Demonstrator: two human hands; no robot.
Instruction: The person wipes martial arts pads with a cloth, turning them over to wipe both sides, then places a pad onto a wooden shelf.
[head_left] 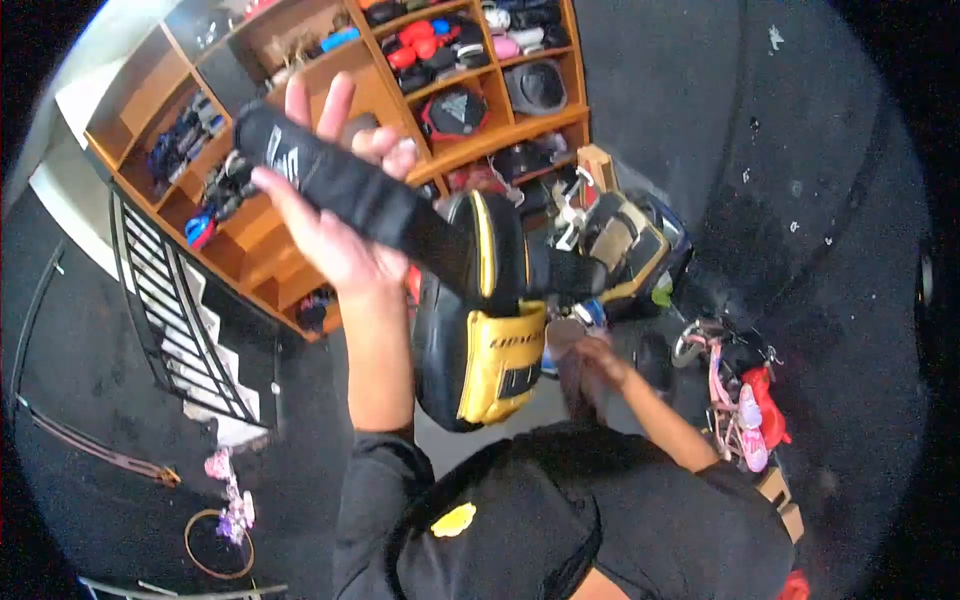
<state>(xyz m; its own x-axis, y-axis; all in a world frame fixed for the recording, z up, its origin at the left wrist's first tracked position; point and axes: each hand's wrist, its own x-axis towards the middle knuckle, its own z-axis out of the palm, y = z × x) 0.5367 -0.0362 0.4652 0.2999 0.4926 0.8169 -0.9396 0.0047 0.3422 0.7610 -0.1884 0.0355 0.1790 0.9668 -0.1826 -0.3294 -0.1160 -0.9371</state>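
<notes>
My left hand [345,235] is raised, its first fingers spread and the others bent. The wide black strap of a focus mitt [500,355] crosses its palm, between thumb and bent fingers. Black with yellow panels, the mitt hangs in front of my chest, right of my left forearm. Lower and further right, my right hand [598,362] is closed and somewhat blurred. At its fingers is a dark brownish thing [568,338] whose kind I cannot make out. A second black band stretches from the mitt's right side, above my right hand.
A wooden shelf unit [460,155] ahead holds gloves and pads. Right of the mitt stands a beige-and-dark seat-like item [625,245]. A pink children's bike [725,395] is at the right. Stairs with a black railing [175,315] lie at the left, near a hoop [220,545].
</notes>
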